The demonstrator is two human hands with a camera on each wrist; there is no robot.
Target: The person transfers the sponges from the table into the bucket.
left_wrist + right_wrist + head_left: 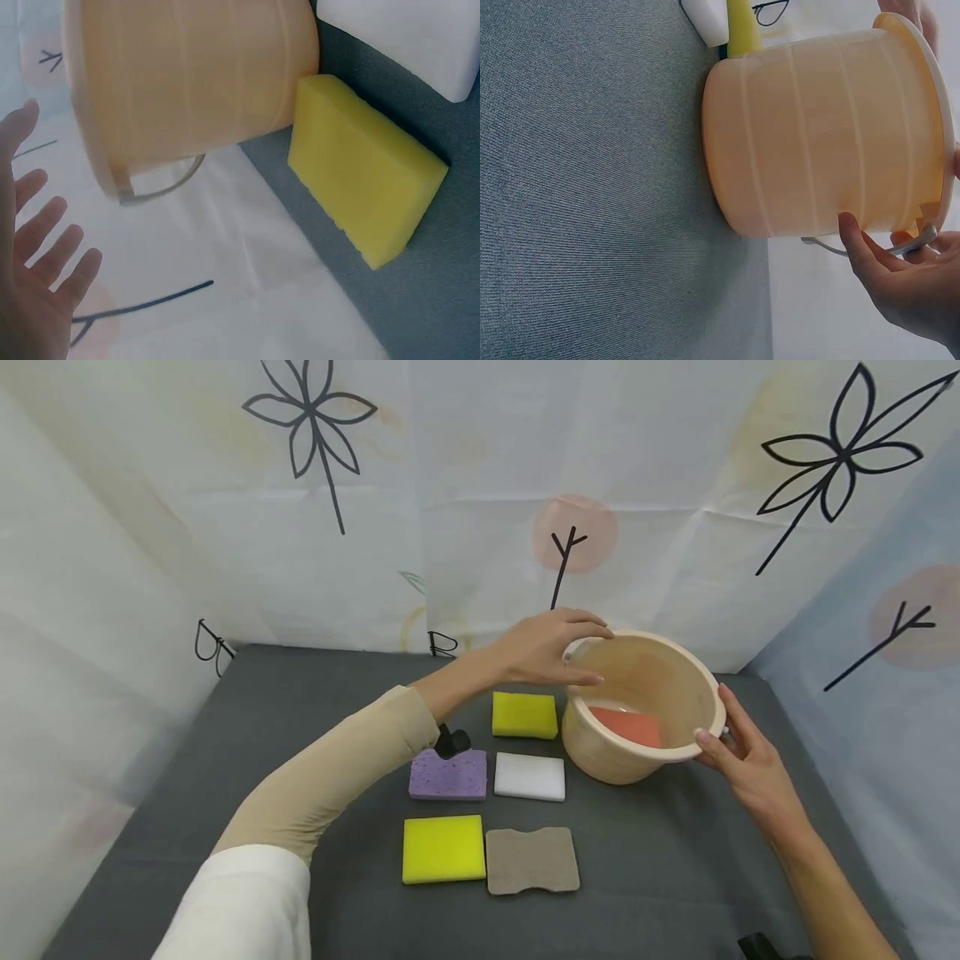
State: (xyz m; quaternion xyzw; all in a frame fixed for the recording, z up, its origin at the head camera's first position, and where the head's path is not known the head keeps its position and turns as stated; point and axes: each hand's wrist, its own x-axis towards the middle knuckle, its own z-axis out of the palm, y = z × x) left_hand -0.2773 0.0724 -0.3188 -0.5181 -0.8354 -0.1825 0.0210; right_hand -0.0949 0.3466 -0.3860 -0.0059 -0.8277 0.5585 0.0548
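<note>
A cream plastic bucket (609,758) stands on the right of the grey table, tilted slightly toward me. An orange-red sponge (633,727) lies inside it. My right hand (750,772) grips the bucket's right rim, thumb over the edge and fingers against the outside; in the right wrist view the wire handle (922,240) passes by those fingers. My left hand (551,647) is above the left rim with its fingers loosely extended, holding nothing. The left wrist view shows that hand (41,277) apart from the bucket wall (195,75). A yellow sponge (525,716) lies beside the bucket.
Left of the bucket lie a white sponge (529,777) and a purple sponge (448,776). Nearer me are another yellow sponge (443,850) and a grey-brown sponge (532,861) with notched sides. A patterned white cloth (480,552) hangs behind the table.
</note>
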